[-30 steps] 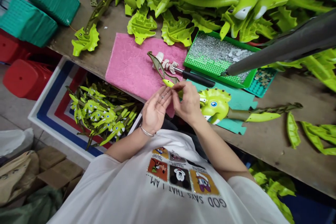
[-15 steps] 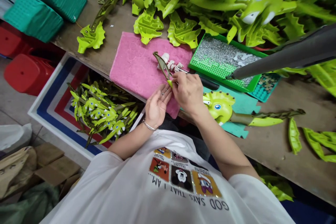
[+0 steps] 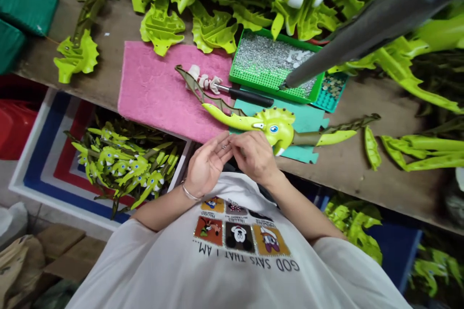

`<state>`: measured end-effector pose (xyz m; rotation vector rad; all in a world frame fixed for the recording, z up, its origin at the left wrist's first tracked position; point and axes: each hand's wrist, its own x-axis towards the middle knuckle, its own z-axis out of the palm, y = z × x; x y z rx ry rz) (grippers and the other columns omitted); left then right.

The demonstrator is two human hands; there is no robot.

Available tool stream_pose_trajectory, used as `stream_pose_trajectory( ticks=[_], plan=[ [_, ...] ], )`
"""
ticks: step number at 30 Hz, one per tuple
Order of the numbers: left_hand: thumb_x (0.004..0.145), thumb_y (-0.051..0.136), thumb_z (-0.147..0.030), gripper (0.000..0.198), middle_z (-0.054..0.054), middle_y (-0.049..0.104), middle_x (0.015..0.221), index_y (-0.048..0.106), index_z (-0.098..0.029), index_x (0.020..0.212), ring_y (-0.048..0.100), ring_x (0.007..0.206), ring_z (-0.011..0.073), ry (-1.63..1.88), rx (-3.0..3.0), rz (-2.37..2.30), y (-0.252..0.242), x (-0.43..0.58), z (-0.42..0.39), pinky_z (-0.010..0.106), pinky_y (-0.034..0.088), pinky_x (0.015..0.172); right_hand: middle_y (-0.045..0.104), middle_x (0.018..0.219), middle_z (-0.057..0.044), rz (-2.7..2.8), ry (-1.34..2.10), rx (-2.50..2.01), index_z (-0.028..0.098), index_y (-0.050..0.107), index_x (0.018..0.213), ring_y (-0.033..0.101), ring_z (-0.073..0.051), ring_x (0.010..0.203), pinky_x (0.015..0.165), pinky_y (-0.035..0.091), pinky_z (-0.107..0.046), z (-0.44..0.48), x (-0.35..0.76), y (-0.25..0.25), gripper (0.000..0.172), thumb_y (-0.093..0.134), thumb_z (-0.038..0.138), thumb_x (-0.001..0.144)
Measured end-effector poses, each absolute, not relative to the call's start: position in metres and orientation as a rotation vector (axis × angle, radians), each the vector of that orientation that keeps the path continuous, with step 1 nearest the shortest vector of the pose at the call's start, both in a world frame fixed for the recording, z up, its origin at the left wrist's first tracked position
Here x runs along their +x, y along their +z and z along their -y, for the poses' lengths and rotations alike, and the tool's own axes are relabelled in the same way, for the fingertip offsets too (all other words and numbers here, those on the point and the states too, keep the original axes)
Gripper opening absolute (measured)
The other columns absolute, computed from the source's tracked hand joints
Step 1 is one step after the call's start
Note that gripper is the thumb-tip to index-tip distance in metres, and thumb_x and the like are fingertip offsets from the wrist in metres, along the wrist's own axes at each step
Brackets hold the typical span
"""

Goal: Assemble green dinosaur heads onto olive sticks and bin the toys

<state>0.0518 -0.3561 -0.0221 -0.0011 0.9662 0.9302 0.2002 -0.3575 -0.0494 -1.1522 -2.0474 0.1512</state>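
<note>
- Where the worktop (image 3: pixel 105 58) drops away on your left, a striped bin (image 3: pixel 39 154) below it holds a heap of small green toys (image 3: pixel 123 159).
- Next along, a pink mat (image 3: pixel 159 87) lies at the worktop's near edge. A black-handled screwdriver (image 3: pixel 250 97) rests across its right end, tip among some pale small parts.
- Your left hand (image 3: pixel 206 164) is off the near edge, in front of your chest, palm up. Its fingers are loosely spread and their tips meet those of the other hand.
- Your right hand (image 3: pixel 253 154) shows its back, with the fingers bunched toward the left fingertips. You cannot tell whether they pinch anything.
- Just beyond that hand, the dinosaur toy (image 3: pixel 275 128) lies on a teal sheet (image 3: pixel 308 118). Its long yellow-green point reaches left onto the mat, and its tail stretches right.
- Behind the toy sits a green tray (image 3: pixel 270 79) full of silver screws, with a grey tube (image 3: pixel 380 14) slanting over its right corner.
- Farther right, loose green shells (image 3: pixel 416 147) lie on the bare wood.
</note>
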Motion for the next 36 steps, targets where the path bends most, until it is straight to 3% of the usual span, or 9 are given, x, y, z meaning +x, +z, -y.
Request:
stream_pose_trajectory(
  ticks=[7,18,23,30,36],
  plan=[
    [0.086,0.061,-0.011,0.021,0.014,0.077,0.111,0.074,-0.01,0.104,0.072,0.112,0.0256,0.858,0.07,-0.92,-0.033,0.074,0.37,0.046,0.044,0.115,0.071,0.087,-0.002,1.827,0.029,-1.498,0.023,0.052,0.111,0.064,-0.018,0.077,0.068,0.048,-0.032,0.399,0.247,-0.053,0.034,0.067,0.008,0.084],
    [0.088,0.058,-0.015,0.025,0.018,0.074,0.118,0.072,-0.008,0.107,0.066,0.123,0.0299,0.857,0.091,-0.93,-0.03,0.082,0.367,0.048,0.039,0.118,0.067,0.073,0.002,1.926,-0.28,-1.56,0.022,0.052,0.1,0.06,-0.016,0.065,0.068,0.045,-0.032,0.398,0.252,-0.05,0.025,0.068,0.012,0.084],
    [0.089,0.056,-0.015,0.026,0.016,0.075,0.117,0.071,-0.009,0.109,0.066,0.123,0.0279,0.856,0.095,-0.89,-0.028,0.084,0.368,0.046,0.039,0.118,0.07,0.071,0.001,1.965,-0.254,-1.55,0.021,0.055,0.1,0.062,-0.015,0.065,0.07,0.046,-0.031,0.398,0.253,-0.045,0.025,0.071,0.011,0.084],
    [0.091,0.054,-0.019,0.025,0.014,0.075,0.117,0.073,-0.012,0.106,0.059,0.132,0.0273,0.782,0.112,-0.874,-0.019,0.095,0.366,0.045,0.04,0.117,0.077,0.087,-0.001,1.861,0.021,-1.364,0.023,0.059,0.11,0.07,-0.016,0.073,0.071,0.053,-0.033,0.396,0.243,-0.033,0.029,0.069,0.01,0.086],
    [0.086,0.061,-0.016,0.021,0.014,0.077,0.112,0.075,-0.011,0.101,0.063,0.127,0.027,0.729,0.149,-0.83,-0.009,0.123,0.359,0.043,0.041,0.117,0.074,0.08,-0.002,1.849,-0.077,-1.425,0.022,0.057,0.104,0.069,-0.017,0.07,0.066,0.053,-0.034,0.395,0.254,-0.026,0.025,0.064,0.005,0.086]
  ],
)
